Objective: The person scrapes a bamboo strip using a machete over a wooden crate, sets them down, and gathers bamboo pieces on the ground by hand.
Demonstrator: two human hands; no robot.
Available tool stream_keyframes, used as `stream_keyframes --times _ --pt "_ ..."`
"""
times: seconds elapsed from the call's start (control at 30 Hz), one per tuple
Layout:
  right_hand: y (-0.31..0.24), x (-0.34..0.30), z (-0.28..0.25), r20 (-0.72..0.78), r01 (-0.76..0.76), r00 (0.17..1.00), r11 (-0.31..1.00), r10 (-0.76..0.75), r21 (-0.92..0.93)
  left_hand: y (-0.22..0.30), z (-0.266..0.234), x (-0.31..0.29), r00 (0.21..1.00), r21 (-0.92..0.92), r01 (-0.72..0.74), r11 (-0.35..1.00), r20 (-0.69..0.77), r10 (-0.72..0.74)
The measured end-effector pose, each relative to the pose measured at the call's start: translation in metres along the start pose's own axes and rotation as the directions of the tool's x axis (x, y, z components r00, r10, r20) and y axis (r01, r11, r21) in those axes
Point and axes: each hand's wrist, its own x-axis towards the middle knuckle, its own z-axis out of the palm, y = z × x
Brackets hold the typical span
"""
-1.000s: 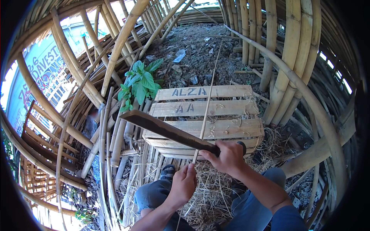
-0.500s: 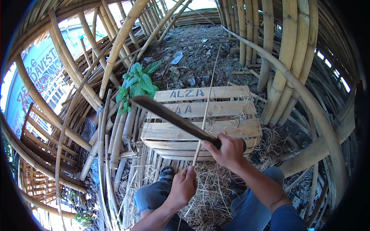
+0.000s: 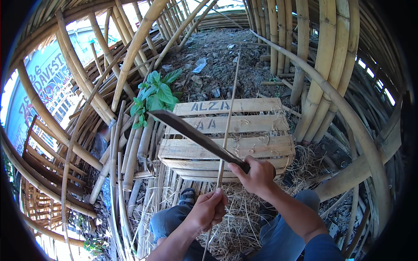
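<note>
the left hand (image 3: 209, 212) clasped a strip (image 3: 228, 119) pointing forward, crossed by the knife (image 3: 188, 132) clenched in the right hand (image 3: 257, 175)

Most of the handle of the machete (image 3: 193, 133) is lost to me inside the right hand (image 3: 256, 175), and the left hand (image 3: 210, 211) covers a stretch of the thin strip (image 3: 230, 113), whose lower part runs off past the bottom edge. I can't make out whether the blade bites into the strip or merely touches it. The strip's far tip is too fine to tell against the rubble (image 3: 209, 54), and the dark blue sleeve (image 3: 322, 249) is cut off below.
</note>
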Motion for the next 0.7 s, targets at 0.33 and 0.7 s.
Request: stream_keyframes --times 0.33,0.7 --pt "-0.006 -0.014 0.012 0.032 0.367 0.93 0.928 -0.365 -0.063 -0.015 -0.002 0.015 0.7 0.801 -0.381 0.461 -0.076 0.71" --pt "-0.002 -0.005 0.011 -0.082 0.487 0.861 0.86 -0.503 -0.153 -0.004 -0.002 0.007 0.782 0.784 -0.333 0.524 -0.081 0.618"
